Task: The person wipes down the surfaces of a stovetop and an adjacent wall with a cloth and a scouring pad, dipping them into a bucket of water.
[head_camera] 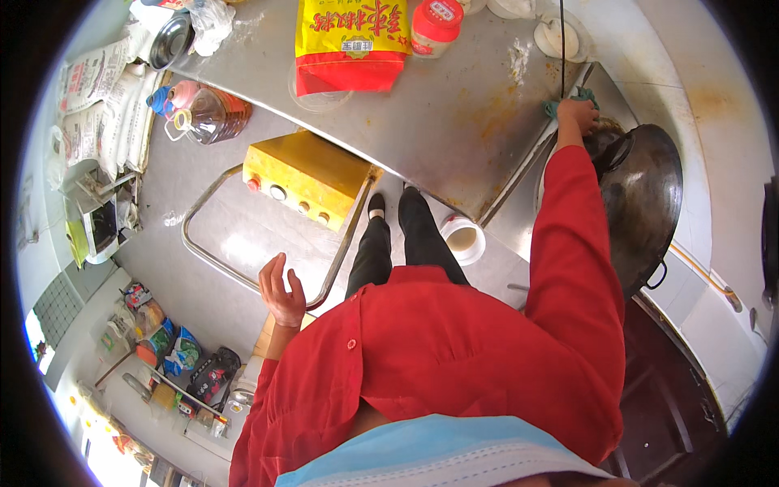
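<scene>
My right hand [578, 115] reaches to the far right end of the stainless steel worktop [450, 131], with a green cloth [585, 95] gripped in its fingers. Just past the wrist, a large dark wok [645, 201] with a loop handle leans beside my forearm. Part of another dark pan or lid [602, 146] shows between the hand and the wok, its shape partly hidden. My left hand [283, 298] hangs in the air at my left side, holding nothing, fingers apart. It is near the bent metal rail [213, 268] of a yellow machine [310, 176].
On the worktop lie a yellow and red bag [353, 49] and a red-lidded jar [435, 30]. A white bucket [462, 240] with cloudy liquid stands by my feet. An oil jug [213, 115] is on the floor at left, near stacked sacks [122, 115].
</scene>
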Demonstrator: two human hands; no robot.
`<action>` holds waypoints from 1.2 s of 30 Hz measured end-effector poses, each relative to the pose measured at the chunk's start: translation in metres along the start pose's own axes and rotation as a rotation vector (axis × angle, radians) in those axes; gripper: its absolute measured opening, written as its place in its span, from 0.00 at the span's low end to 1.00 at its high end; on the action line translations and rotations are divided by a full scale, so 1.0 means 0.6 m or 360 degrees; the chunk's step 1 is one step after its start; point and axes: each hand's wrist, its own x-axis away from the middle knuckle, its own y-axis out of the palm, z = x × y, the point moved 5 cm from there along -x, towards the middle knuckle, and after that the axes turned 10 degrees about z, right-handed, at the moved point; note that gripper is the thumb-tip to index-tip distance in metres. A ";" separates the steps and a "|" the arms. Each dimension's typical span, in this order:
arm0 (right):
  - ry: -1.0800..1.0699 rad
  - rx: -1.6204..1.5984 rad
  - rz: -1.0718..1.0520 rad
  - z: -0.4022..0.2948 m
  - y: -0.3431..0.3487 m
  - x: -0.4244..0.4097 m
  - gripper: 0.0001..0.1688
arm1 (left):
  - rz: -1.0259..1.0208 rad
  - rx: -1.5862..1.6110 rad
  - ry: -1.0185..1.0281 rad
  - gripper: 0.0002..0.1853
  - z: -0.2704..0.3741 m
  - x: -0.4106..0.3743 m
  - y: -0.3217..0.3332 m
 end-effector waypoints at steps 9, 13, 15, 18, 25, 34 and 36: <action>-0.0111 0.0042 0.0032 0.043 0.020 0.102 0.30 | 0.0013 0.0047 -0.0015 0.21 -0.006 0.002 -0.002; -0.0058 0.0035 -0.0032 0.061 -0.014 0.196 0.31 | 0.0057 0.0110 0.0013 0.21 -0.004 0.004 -0.008; -0.0009 0.0022 -0.0035 0.095 -0.009 0.232 0.32 | 0.0069 0.0166 0.0051 0.21 -0.009 0.008 -0.010; -0.0040 -0.0021 0.0013 0.150 -0.001 0.276 0.34 | 0.0090 0.0209 0.0074 0.21 -0.006 0.004 -0.012; -0.0079 -0.0250 -0.0052 0.267 -0.010 0.418 0.36 | 0.0112 0.0342 0.0070 0.21 -0.008 0.007 -0.016; -0.0632 -0.0647 0.0036 0.242 0.021 0.481 0.35 | 0.0116 0.0364 0.0105 0.22 -0.010 0.006 -0.018; -0.0679 -0.0475 0.0083 0.216 0.053 0.521 0.35 | 0.0099 0.0345 0.0115 0.22 -0.010 0.002 -0.016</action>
